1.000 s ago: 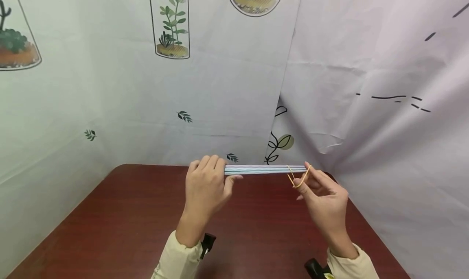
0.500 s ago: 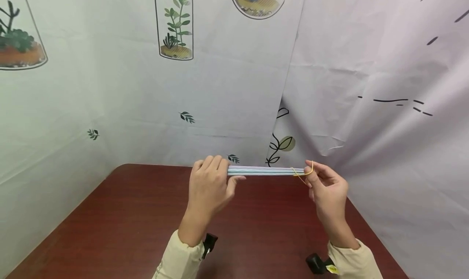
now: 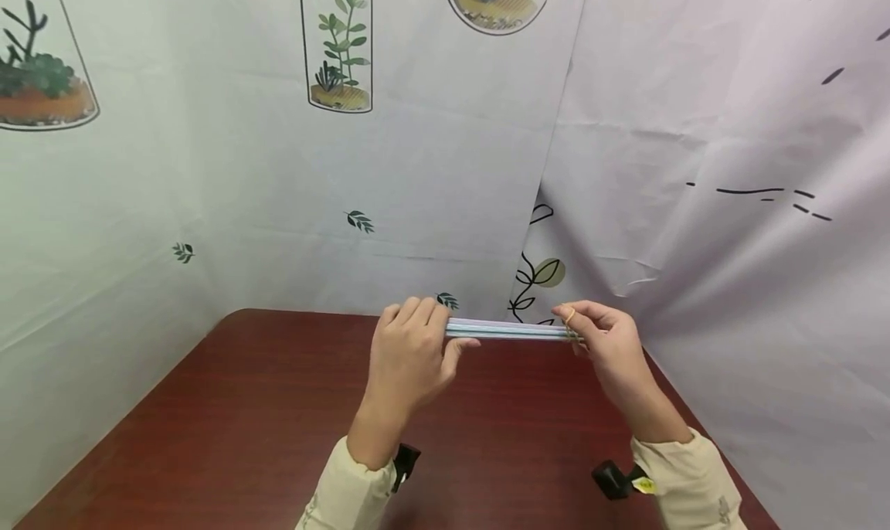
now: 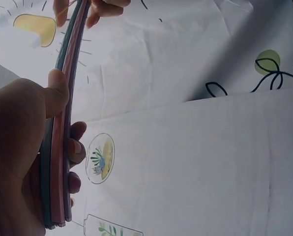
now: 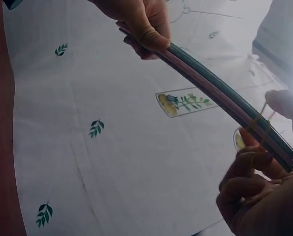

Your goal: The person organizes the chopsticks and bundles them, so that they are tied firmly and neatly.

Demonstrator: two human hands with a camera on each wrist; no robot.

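Observation:
A bundle of long, slim sticks (image 3: 507, 329) in pastel teal, pink and lilac is held level above the table. My left hand (image 3: 410, 352) grips one end, its thumb lying along the teal and pink sticks (image 4: 58, 162) in the left wrist view and its fingertips curling round the far side. At the other end, my right hand (image 3: 615, 348) pinches a yellow rubber band (image 3: 570, 315) between thumb and index finger. In the right wrist view the rubber band (image 5: 256, 119) crosses over the bundle near its end and stretches up to the thumb.
Below the hands is a dark red-brown table (image 3: 501, 429). White fabric (image 3: 445, 174) printed with plants and leaves hangs behind it and along both sides. Each wrist carries a black camera (image 3: 612, 480) at the sleeve.
The right hand has turned and come inward over the bundle's end, drawing the rubber band up in a tighter loop there. The left hand keeps its grip and has shifted slightly right in the view.

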